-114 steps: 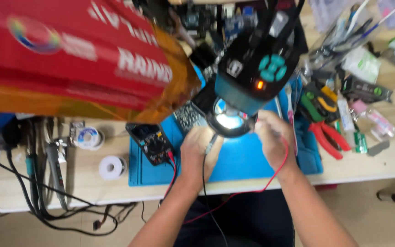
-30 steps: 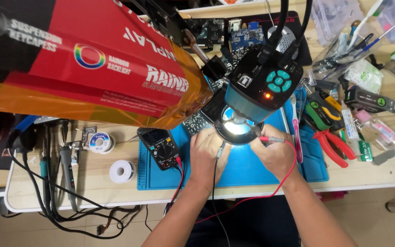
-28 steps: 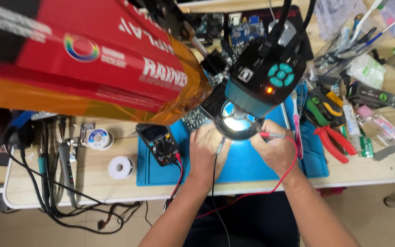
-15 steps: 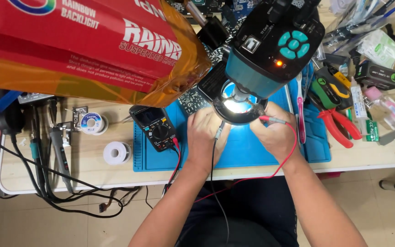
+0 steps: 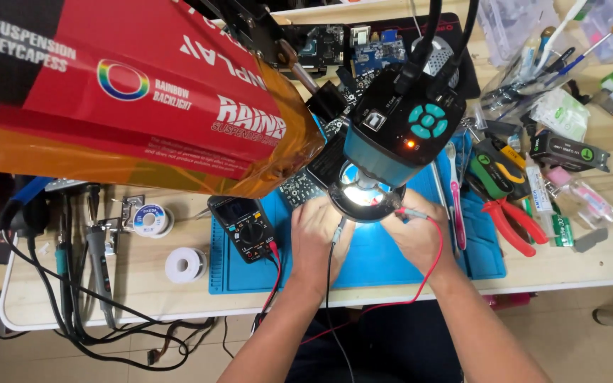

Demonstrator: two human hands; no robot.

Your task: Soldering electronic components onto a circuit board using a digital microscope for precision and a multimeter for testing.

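Since the earlier frame the view has shifted; both hands remain at centre frame under the microscope head [image 5: 400, 135]. Left hand [image 5: 318, 237] grips the black probe [image 5: 338, 230]; right hand [image 5: 413, 234] grips the red probe [image 5: 411, 213], above the blue mat [image 5: 370, 262].

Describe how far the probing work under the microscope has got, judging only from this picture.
Set up: the black multimeter lies on the blue silicone mat, and the teal microscope head has its ring light lit. In hand: the left hand holds the black probe, the right hand the red probe, both under the lens. Any reading is too small to tell.
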